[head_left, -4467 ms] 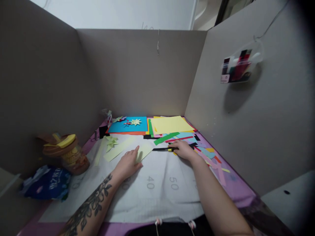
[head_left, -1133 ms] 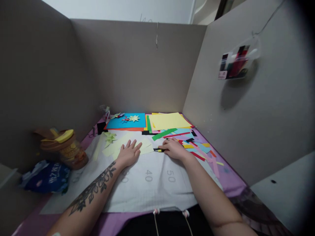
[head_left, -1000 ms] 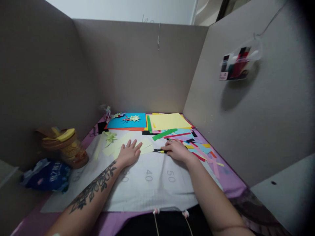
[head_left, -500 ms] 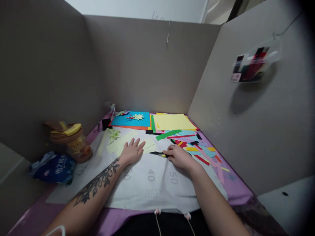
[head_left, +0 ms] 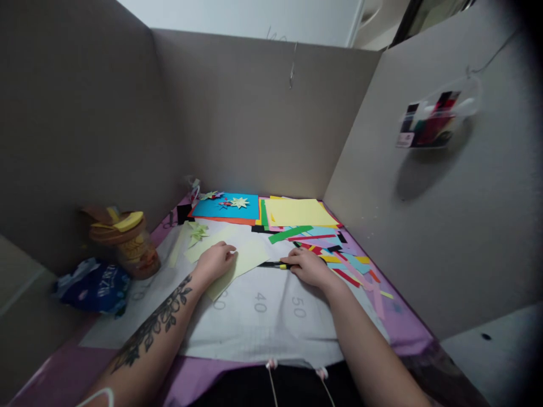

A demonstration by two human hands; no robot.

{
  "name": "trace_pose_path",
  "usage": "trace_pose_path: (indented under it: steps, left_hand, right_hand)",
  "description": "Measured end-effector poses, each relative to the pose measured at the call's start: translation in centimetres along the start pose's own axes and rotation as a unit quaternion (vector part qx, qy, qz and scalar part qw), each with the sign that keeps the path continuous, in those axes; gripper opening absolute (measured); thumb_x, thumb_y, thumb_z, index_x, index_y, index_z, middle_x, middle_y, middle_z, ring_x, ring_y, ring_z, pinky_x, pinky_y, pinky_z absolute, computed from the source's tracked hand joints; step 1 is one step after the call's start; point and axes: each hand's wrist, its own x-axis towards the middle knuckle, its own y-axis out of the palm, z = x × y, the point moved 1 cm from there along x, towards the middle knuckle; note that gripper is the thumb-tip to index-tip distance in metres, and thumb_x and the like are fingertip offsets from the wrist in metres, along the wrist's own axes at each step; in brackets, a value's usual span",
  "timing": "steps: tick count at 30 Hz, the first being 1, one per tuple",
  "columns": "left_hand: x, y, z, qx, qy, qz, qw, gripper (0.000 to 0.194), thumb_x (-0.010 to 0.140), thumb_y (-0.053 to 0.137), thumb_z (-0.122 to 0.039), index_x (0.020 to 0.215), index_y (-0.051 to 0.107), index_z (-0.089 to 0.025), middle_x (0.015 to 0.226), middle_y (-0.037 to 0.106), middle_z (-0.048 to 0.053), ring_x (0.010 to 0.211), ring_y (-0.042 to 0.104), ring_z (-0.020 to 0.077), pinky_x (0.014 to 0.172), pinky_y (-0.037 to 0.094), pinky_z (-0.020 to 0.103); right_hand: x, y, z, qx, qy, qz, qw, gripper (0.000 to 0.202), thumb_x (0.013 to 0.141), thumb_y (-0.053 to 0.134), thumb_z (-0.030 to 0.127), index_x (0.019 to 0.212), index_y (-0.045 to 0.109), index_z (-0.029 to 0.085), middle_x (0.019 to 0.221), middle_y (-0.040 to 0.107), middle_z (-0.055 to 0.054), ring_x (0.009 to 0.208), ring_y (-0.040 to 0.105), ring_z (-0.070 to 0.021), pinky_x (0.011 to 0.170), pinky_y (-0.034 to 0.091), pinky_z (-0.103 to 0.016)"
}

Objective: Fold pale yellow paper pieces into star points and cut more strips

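Note:
My left hand (head_left: 215,261) rests on a pale yellow sheet of paper (head_left: 248,254), its fingers bent and drawn together on it. The sheet lies at a slant on the white paper mat, and one corner reaches toward me beneath the wrist. On the right, my right hand (head_left: 309,267) is closed over the handles of scissors (head_left: 271,264) with dark blades and black-and-yellow grips. The blades point left, toward the sheet's right corner. Folded pale green paper pieces (head_left: 197,232) lie beyond my left hand.
Colourful paper strips (head_left: 335,254) are scattered at the right. At the back lie a blue sheet (head_left: 203,210) with paper stars (head_left: 240,202) and a stack of coloured paper (head_left: 297,212). A lidded cup (head_left: 138,251) and a blue packet (head_left: 95,288) stand left. Grey panels (head_left: 263,113) enclose the table.
My left hand has gone from spread flat to bent fingers and shifted slightly left. The pale yellow sheet has turned, its corner now nearer me. My right hand stays at the scissors.

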Motion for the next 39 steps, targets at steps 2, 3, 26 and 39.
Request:
trace_pose_path:
  steps: [2,3,26,39]
  left_hand:
    - [0.2,0.0,0.5,-0.035,0.057,0.034,0.997,0.034,0.082,0.046,-0.03,0.106,0.068,-0.021,0.097,0.064,0.007,0.083,0.059,0.0183,0.074,0.041,0.024]
    - [0.2,0.0,0.8,-0.058,0.086,0.063,0.993,0.033,0.082,0.047,-0.032,0.104,0.069,-0.021,0.094,0.065,0.006,0.08,0.059,0.0177,0.072,0.04,0.023]
    - [0.9,1.1,2.2,-0.182,0.118,0.132,0.967,0.054,0.079,0.043,-0.062,0.074,0.072,-0.017,0.067,0.065,0.003,0.066,0.049,0.0175,0.063,0.036,0.025]
    - [1.4,1.2,2.4,-0.185,0.126,0.16,0.961,0.053,0.075,0.048,-0.063,0.071,0.07,-0.015,0.059,0.064,0.002,0.062,0.044,0.0152,0.06,0.035,0.024]
  right_hand:
    - [0.2,0.1,-0.2,0.002,-0.005,-0.002,1.0,0.043,0.077,0.053,0.011,0.115,0.064,0.028,0.109,0.061,-0.006,0.098,0.052,-0.0202,0.085,0.039,-0.03]
    - [0.2,0.2,-0.3,0.001,-0.008,-0.004,1.0,0.043,0.077,0.053,0.01,0.115,0.064,0.028,0.109,0.061,-0.006,0.098,0.052,-0.0203,0.085,0.039,-0.031]
    - [0.9,1.1,5.2,-0.022,-0.083,-0.001,0.996,0.042,0.079,0.051,0.009,0.113,0.065,0.029,0.1,0.06,-0.007,0.097,0.047,-0.0213,0.082,0.036,-0.031]
    - [1.8,2.9,12.3,-0.035,-0.172,0.014,0.984,0.033,0.084,0.05,0.018,0.113,0.062,0.027,0.098,0.058,-0.009,0.092,0.046,-0.0229,0.078,0.036,-0.033]
